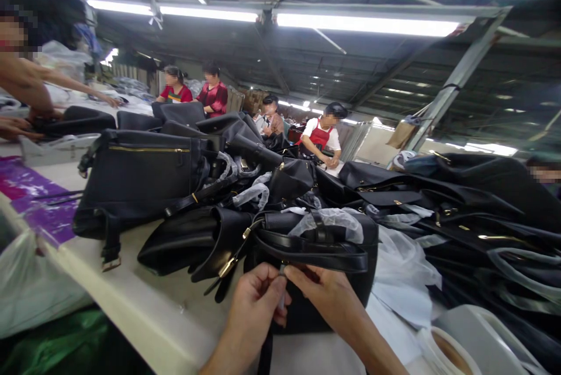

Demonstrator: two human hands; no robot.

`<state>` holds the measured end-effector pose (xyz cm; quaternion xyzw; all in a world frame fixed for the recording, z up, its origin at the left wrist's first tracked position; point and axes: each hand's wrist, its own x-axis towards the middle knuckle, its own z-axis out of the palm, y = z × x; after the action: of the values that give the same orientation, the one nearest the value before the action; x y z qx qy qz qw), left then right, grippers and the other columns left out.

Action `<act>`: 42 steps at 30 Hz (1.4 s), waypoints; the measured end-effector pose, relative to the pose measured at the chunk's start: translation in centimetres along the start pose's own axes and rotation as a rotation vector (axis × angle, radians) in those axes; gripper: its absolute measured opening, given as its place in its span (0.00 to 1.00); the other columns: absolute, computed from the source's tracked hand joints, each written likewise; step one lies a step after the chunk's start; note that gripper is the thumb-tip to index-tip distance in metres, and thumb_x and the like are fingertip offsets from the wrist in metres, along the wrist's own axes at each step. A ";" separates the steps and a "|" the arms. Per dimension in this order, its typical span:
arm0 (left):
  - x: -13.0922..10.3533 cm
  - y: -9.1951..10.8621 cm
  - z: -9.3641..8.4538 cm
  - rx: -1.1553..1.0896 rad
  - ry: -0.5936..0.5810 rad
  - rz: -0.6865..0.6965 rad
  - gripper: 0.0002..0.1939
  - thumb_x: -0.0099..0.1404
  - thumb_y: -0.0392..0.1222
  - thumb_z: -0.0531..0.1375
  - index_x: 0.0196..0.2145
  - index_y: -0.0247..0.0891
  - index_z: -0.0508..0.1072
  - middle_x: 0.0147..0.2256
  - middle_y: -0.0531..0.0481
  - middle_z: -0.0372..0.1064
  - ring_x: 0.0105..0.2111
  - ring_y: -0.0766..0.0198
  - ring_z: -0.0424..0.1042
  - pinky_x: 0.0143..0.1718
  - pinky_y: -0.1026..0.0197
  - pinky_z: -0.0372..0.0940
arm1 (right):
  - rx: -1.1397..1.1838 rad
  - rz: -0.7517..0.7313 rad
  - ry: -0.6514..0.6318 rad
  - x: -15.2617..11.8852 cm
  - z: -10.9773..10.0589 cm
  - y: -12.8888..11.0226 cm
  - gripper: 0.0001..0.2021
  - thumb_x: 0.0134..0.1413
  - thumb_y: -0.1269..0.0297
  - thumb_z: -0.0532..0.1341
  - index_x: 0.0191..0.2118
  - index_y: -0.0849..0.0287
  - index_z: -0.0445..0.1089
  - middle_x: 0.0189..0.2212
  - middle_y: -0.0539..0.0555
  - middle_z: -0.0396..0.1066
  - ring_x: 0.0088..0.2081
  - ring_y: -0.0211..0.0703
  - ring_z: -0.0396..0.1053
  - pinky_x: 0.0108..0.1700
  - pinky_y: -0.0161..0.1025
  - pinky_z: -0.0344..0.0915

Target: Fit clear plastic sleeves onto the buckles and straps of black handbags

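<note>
A black handbag [307,311] stands in front of me, its handle [350,228] wrapped in clear plastic and a black strap [324,253] across its upper part. My left hand [258,299] pinches a small greyish piece [281,296] at the bag's front; what exactly it is cannot be made out. Touching the top of that same piece are the closed fingertips of my right hand [318,287]. Gold hardware [227,267] on a strap hangs just left of my hands.
Black bags [144,182] lie piled across the table [175,319], more at right [473,205]. A tape dispenser [486,340] with a roll sits front right, beside plastic sheeting [407,264]. Another person's arm [74,80] reaches in at far left; several people work behind.
</note>
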<state>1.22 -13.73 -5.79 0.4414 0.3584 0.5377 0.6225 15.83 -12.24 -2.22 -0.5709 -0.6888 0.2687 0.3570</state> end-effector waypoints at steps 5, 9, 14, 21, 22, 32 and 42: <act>0.0 0.0 0.4 -0.045 0.046 -0.002 0.23 0.50 0.58 0.67 0.27 0.38 0.62 0.19 0.54 0.66 0.17 0.70 0.63 0.17 0.68 0.61 | -0.177 0.063 0.159 -0.5 -0.1 -0.4 0.13 0.46 0.52 0.67 0.21 0.54 0.73 0.20 0.50 0.69 0.23 0.42 0.63 0.27 0.38 0.52; -0.1 -0.4 0.9 -0.060 0.072 0.036 0.20 0.54 0.53 0.65 0.29 0.40 0.58 0.19 0.57 0.65 0.17 0.71 0.63 0.17 0.69 0.60 | -0.125 0.080 0.141 -0.6 0.2 -1.1 0.17 0.47 0.53 0.66 0.16 0.55 0.68 0.16 0.49 0.63 0.21 0.40 0.58 0.27 0.38 0.51; -0.5 -0.8 1.3 -0.020 0.112 0.091 0.17 0.57 0.48 0.61 0.32 0.42 0.55 0.19 0.60 0.63 0.17 0.71 0.61 0.18 0.70 0.58 | 0.228 0.150 -0.023 0.0 0.6 -1.0 0.11 0.47 0.55 0.63 0.25 0.58 0.72 0.22 0.50 0.68 0.27 0.40 0.64 0.31 0.37 0.59; -0.8 -0.8 1.6 -0.108 0.193 0.070 0.24 0.53 0.49 0.65 0.38 0.41 0.54 0.19 0.59 0.66 0.18 0.67 0.65 0.21 0.66 0.64 | 0.648 0.433 -0.141 0.1 1.5 -0.6 0.19 0.38 0.52 0.69 0.26 0.57 0.61 0.14 0.37 0.45 0.16 0.27 0.40 0.19 0.31 0.35; -0.9 -0.9 1.6 -0.154 0.187 0.044 0.25 0.52 0.51 0.66 0.38 0.41 0.55 0.19 0.58 0.66 0.20 0.66 0.66 0.22 0.65 0.65 | 0.674 0.426 -0.135 0.1 1.6 -0.6 0.19 0.38 0.52 0.69 0.26 0.58 0.61 0.14 0.37 0.46 0.16 0.27 0.40 0.19 0.31 0.35; -0.9 0.0 -0.2 -0.259 0.013 -0.078 0.17 0.55 0.53 0.63 0.30 0.36 0.68 0.27 0.52 0.67 0.22 0.67 0.67 0.19 0.65 0.66 | 0.718 0.340 -0.197 -0.1 1.4 0.1 0.21 0.42 0.50 0.68 0.24 0.58 0.58 0.14 0.37 0.44 0.17 0.26 0.36 0.19 0.32 0.32; 0.2 0.9 -0.3 -0.107 0.085 -0.089 0.07 0.47 0.42 0.59 0.20 0.35 0.69 0.15 0.55 0.59 0.15 0.71 0.58 0.16 0.69 0.55 | 0.512 0.320 -0.043 -0.2 2.3 -0.1 0.17 0.40 0.49 0.65 0.24 0.58 0.63 0.14 0.40 0.48 0.17 0.30 0.43 0.20 0.34 0.39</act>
<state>0.64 -13.44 -5.02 0.3678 0.3745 0.5463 0.6527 13.94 -12.35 -3.49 -0.5575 -0.5075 0.4986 0.4278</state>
